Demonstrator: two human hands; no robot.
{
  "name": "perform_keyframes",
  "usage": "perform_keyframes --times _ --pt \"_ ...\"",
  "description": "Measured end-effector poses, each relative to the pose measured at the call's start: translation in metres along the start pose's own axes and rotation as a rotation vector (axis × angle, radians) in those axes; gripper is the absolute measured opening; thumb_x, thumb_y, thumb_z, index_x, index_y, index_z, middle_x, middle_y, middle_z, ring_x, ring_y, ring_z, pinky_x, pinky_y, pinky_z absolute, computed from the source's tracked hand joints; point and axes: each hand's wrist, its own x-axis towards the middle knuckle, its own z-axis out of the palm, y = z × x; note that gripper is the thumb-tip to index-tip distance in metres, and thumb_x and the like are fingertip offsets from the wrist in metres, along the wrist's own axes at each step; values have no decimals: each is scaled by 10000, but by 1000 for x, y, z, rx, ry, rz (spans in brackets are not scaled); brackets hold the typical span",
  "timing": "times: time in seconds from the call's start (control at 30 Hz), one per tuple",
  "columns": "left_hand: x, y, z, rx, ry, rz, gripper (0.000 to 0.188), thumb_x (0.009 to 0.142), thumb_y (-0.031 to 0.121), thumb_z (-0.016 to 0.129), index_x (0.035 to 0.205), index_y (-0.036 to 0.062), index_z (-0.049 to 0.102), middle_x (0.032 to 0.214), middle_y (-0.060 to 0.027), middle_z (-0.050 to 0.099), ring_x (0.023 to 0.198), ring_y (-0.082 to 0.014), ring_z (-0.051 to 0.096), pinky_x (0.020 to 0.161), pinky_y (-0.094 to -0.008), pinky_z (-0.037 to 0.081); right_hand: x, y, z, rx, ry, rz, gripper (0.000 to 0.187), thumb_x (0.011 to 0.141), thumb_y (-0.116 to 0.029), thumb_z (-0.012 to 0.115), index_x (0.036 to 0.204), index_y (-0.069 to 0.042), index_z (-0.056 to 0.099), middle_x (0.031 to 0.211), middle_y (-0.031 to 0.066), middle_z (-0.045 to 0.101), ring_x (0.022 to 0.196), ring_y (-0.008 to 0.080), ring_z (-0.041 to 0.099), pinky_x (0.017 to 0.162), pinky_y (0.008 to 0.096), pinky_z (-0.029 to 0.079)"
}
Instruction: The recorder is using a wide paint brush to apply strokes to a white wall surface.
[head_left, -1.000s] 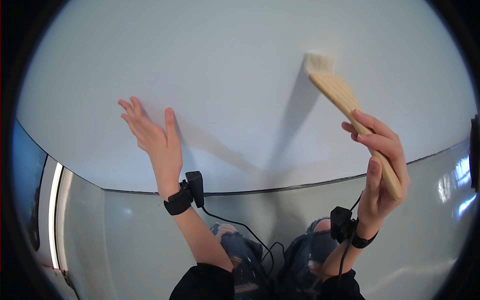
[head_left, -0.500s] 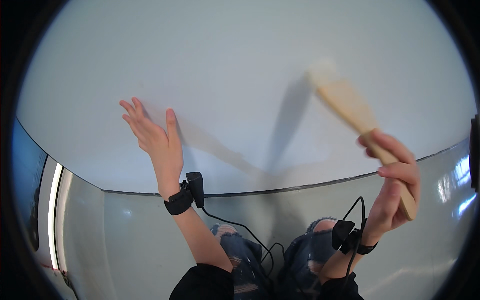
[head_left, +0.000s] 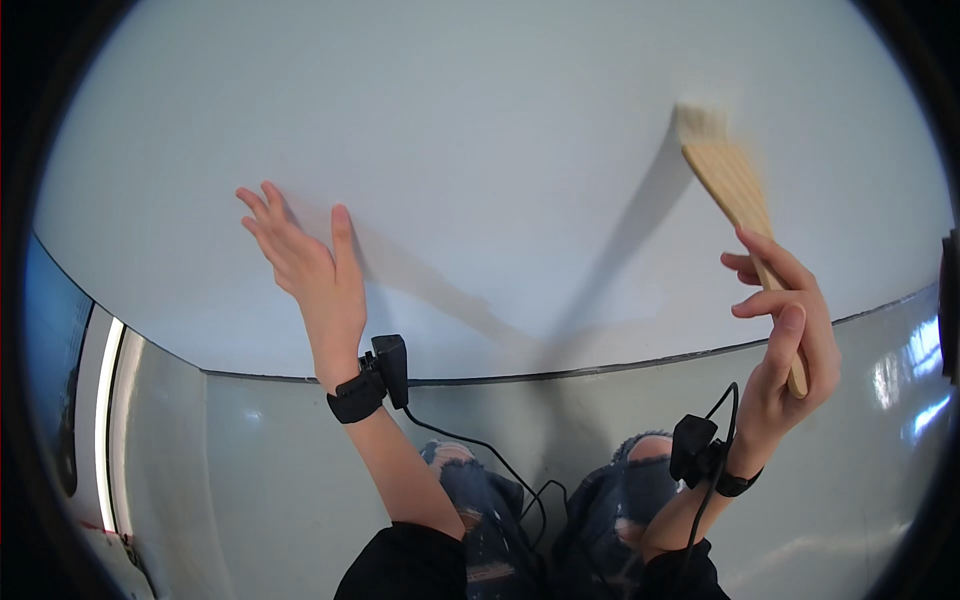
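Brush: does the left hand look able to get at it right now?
Probably, by reaching rightward: the left hand looks empty and nothing solid shows between it and the brush. The right hand holds the handle, though, leaving mainly the bristle end free.

The view is taken from the head, close above the left hand (head_left: 318, 265) and right hand (head_left: 815, 345). It is angled downward.

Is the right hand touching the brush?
Touching. The head view shows it: the right hand is closed around the narrow end of the wooden brush, which lies against the palm.
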Motion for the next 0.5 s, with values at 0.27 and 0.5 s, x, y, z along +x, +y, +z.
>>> perform_keyframes --times 0.27,0.5 --pt "2 2 -3 18 -12 -6 798 1047 502 467 1627 77 120 1708 -159 -14 1555 -432 20 1191 -620 122 -6 -8 -1 43 -107 300 276 972 -36 506 799 99 675 869 184 737 660 216 682 632 298 538" --pt "0 0 0 21 -14 29 804 1048 506 461 1629 77 108 1709 -157 -20 1556 -429 4 1190 -623 125 -7 -19 -22 31 -84 318 328 1013 -113 482 899 94 710 889 195 724 719 237 706 682 304 543"
